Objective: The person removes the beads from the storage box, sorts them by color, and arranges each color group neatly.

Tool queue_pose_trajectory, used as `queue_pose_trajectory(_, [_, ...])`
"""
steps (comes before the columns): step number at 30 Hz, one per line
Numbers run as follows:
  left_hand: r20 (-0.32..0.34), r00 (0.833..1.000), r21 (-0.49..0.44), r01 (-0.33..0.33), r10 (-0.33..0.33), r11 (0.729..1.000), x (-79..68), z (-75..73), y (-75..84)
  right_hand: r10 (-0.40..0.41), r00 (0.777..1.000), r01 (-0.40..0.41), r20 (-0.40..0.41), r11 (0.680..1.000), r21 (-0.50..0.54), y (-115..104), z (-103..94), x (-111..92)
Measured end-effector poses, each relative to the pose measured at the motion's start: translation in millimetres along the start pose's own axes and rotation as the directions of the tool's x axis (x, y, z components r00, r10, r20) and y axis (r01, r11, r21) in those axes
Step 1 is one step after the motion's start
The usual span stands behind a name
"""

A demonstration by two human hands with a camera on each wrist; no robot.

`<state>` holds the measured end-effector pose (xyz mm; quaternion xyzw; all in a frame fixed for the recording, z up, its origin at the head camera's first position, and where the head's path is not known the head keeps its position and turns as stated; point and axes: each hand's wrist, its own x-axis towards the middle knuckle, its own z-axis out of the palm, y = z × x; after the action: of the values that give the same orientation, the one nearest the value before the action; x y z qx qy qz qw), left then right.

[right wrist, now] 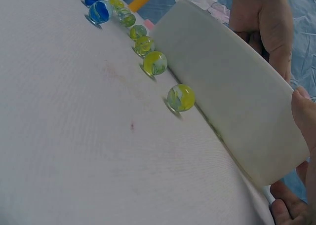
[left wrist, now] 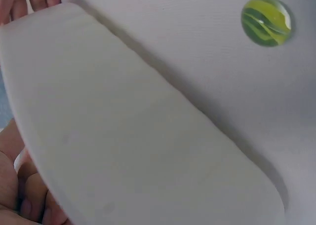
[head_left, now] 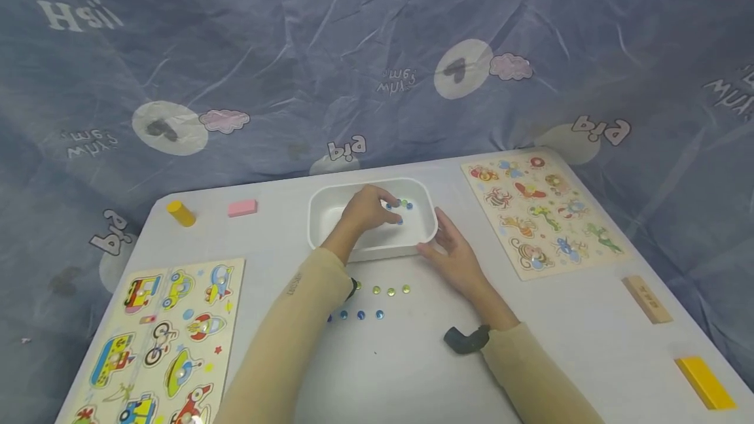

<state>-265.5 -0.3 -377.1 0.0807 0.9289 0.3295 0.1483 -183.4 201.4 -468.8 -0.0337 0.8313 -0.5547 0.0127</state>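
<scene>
A white plastic tray (head_left: 377, 254) stands near the back middle of the table. My left hand (head_left: 368, 208) reaches over its front rim, thumb and forefinger spread apart low inside. Close to these fingertips lie several marbles, among them a blue marble (head_left: 400, 221) by the thumb and a green marble (head_left: 404, 203) farther off. At the tray's front right corner, my right hand (head_left: 456, 257) grips it, thumb at the rim and fingers round the side. In front of the tray, yellow-green marbles (right wrist: 155, 63) form a row, with blue marbles (head_left: 361, 315) in another row nearer me.
An animal puzzle board (head_left: 530, 214) lies at the back right, a vehicle puzzle board (head_left: 159, 339) at the left. Along the right edge are a wooden block (head_left: 646, 300) and a yellow block (head_left: 705, 381). A yellow cylinder (head_left: 181, 213) and pink block (head_left: 243, 208) sit back left.
</scene>
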Motion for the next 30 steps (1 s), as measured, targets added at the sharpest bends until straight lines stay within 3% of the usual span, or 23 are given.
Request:
queue_pose_trajectory(7, [-0.001, 0.998, 0.046, 0.063, -0.063, 0.997, 11.3, 13.1, 0.2, 0.031, 0.999, -0.031, 0.012, 0.999, 0.006, -3.2, -1.5, 0.0])
queue_pose_trajectory(15, [-0.008, 0.99, 0.102, 0.141, -0.141, 0.985, 13.1, 21.3, 0.6, 0.024, 1.0, -0.024, 0.008, 1.0, 0.008, -0.4, -0.7, -0.1])
queue_pose_trajectory(24, [-0.01, 0.989, 0.14, 0.147, -0.148, 0.979, 15.1, 25.9, 3.0, 0.029, 1.0, -0.03, 0.006, 0.999, 0.021, 0.5, -1.4, -0.8])
queue_pose_trajectory(30, [-0.013, 0.99, 0.192, 0.138, -0.138, 0.972, 16.8, 28.5, 5.2, 0.046, 0.999, -0.047, 0.018, 0.999, 0.028, -16.0, -3.4, -5.4])
